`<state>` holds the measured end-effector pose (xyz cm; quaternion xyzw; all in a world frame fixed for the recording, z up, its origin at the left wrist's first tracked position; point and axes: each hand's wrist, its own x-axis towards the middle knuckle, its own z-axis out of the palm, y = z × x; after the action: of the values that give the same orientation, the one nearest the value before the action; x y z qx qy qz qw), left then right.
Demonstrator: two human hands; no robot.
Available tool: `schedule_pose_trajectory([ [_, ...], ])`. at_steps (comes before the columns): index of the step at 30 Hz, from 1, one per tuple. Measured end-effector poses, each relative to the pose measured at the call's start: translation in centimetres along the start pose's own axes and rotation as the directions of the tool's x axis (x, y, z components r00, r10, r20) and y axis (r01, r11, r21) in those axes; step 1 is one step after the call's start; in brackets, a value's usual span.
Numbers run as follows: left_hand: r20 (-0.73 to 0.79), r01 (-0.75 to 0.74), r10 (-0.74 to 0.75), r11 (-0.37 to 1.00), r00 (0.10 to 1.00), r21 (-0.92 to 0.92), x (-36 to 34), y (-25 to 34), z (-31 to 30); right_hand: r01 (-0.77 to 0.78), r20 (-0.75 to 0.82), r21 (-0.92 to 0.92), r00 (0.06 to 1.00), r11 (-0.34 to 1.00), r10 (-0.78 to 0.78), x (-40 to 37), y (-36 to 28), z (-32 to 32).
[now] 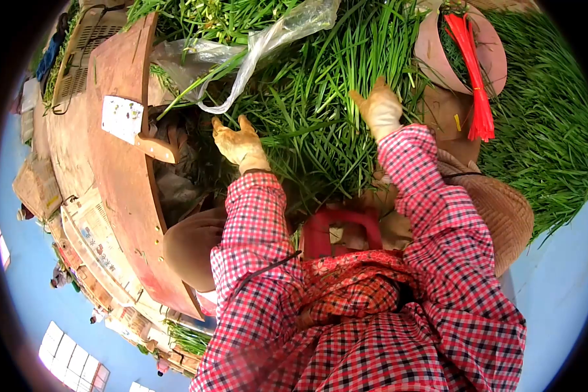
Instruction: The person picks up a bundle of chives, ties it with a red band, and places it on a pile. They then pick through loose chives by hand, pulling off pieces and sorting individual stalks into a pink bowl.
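Long green leafy stalks [326, 98], looking like garlic chives, lie in a thick loose heap before me. My left hand [240, 144], in a pale yellowish glove, is over the heap's near left side with thumb and finger apart. Nothing shows in its grasp. On the right side, my right hand [379, 110], gloved alike, rests at the stalks with its thumb and a finger stretched apart. It may touch the leaves, but I see no stalk gripped. A clear plastic bag [248, 68] lies across the stalks beyond my left hand.
A cleaver-like tool [123, 117] with a wooden handle lies on the curved wooden board [121, 176] at left. Red strips [470, 72] hang over a pink ring [431, 52] at right. More greens [542, 117] spread beyond, and a woven straw hat [496, 202] sits near my right arm.
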<state>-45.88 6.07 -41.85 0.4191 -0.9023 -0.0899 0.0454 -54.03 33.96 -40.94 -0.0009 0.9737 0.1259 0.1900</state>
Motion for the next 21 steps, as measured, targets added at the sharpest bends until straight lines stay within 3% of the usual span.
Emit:
schedule_pose_trajectory([
  [2,-0.099,-0.020,0.025,0.998,0.995,0.054,-1.2,1.1,0.4,-0.056,-0.176,-0.101,0.984,0.993,0.038,-0.1,-1.9,3.7],
  [4,-0.316,-0.137,0.121,0.990,0.941,-0.029,-3.3,2.6,0.5,-0.118,-0.442,-0.042,0.893,0.992,0.088,1.4,-2.4,8.4],
  [5,-0.427,-0.276,0.200,0.953,0.882,-0.123,-4.0,3.5,0.2,-0.170,-0.256,0.087,0.948,0.982,0.187,1.4,-2.9,6.3],
  [6,-0.532,-0.430,0.277,0.884,0.800,-0.186,-4.6,4.5,-0.1,-0.180,-0.150,0.085,0.970,0.980,0.191,0.9,-2.9,4.1],
  [7,-0.622,-0.574,0.346,0.792,0.703,-0.209,-5.3,5.4,-0.4,-0.194,-0.154,0.088,0.967,0.977,0.205,1.8,-2.5,5.5],
  [8,-0.576,-0.571,0.319,0.752,0.752,-0.329,-6.6,6.9,-0.8,-0.203,-0.159,0.090,0.963,0.975,0.215,2.5,-2.3,6.8],
  [9,-0.407,-0.518,0.355,0.746,0.841,-0.418,-7.8,8.5,-3.0,-0.229,-0.062,0.110,0.970,0.967,0.236,1.8,-1.9,4.5],
  [10,-0.336,-0.535,0.416,0.648,0.845,-0.543,-8.6,8.7,-1.7,-0.248,0.009,0.182,0.968,0.952,0.250,1.6,-1.2,2.4],
  [12,-0.122,-0.492,0.530,0.644,0.839,-0.586,-9.0,10.0,-0.9,-0.335,0.139,0.272,0.941,0.902,0.307,1.3,-0.2,0.0],
  [13,0.185,-0.237,0.484,0.683,0.856,-0.691,-9.2,10.7,-0.6,-0.381,0.205,0.311,0.921,0.871,0.330,0.8,0.2,-0.4],
  [14,0.477,0.037,0.432,0.710,0.766,-0.703,-9.3,11.5,-0.6,-0.345,0.100,0.428,0.937,0.835,0.336,0.1,0.6,-0.3],
  [15,0.630,0.220,0.467,0.668,0.620,-0.711,-9.0,12.5,-1.5,-0.288,-0.009,0.538,0.938,0.792,0.347,-0.9,0.9,0.0],
  [18,0.635,0.476,0.554,0.421,0.538,-0.772,-10.1,13.6,2.0,-0.075,-0.236,0.759,0.894,0.647,0.380,-3.5,0.5,-0.2],
  [19,0.656,0.493,0.588,0.440,0.473,-0.750,-9.8,13.6,2.4,-0.041,-0.299,0.742,0.874,0.670,0.384,-4.4,-0.1,-0.1],
  [21,0.674,0.398,0.572,0.545,0.467,-0.738,-9.3,14.2,1.5,0.099,-0.453,0.709,0.823,0.698,0.344,-5.9,-1.1,0.7],
])
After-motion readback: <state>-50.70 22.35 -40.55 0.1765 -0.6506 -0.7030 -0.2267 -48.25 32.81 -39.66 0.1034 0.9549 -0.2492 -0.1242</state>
